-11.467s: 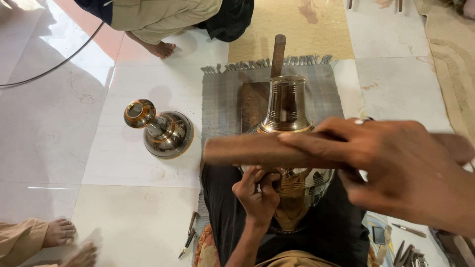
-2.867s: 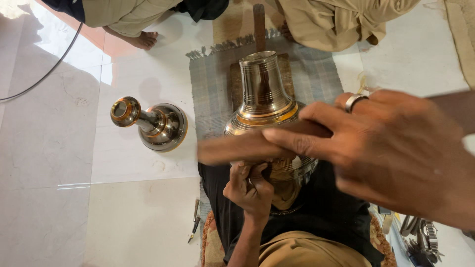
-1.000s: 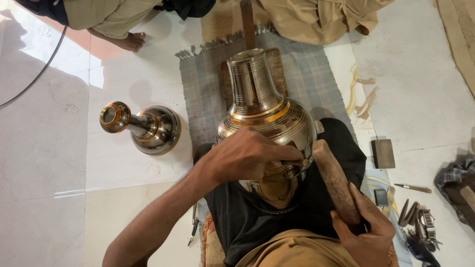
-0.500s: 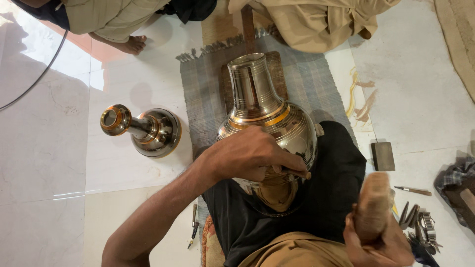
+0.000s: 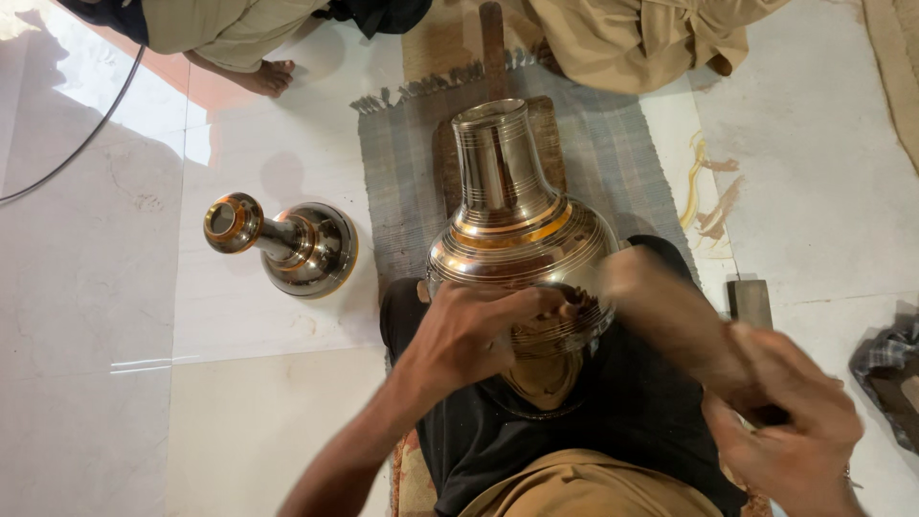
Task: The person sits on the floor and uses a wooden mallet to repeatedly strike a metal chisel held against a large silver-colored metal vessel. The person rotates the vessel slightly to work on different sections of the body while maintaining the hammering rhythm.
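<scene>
A large polished brass vase (image 5: 517,220) lies tilted across my lap, its neck pointing away from me. My left hand (image 5: 479,325) rests on its lower body with fingers pinched together at the ribbed band; whether a small tool is between them I cannot tell. My right hand (image 5: 795,440) grips a wooden mallet (image 5: 670,311), blurred with motion, whose head is close to the vase's right side.
A second brass vessel (image 5: 287,244) lies on its side on the white floor to the left. A grey fringed mat (image 5: 613,163) lies under the vase. Two other people sit at the top; a bare foot (image 5: 263,77) shows. A dark metal block (image 5: 751,302) and a cloth (image 5: 885,369) lie at right.
My right hand has swung the mallet from upright near my right knee down toward the vase's side. My left hand has stayed on the vase body.
</scene>
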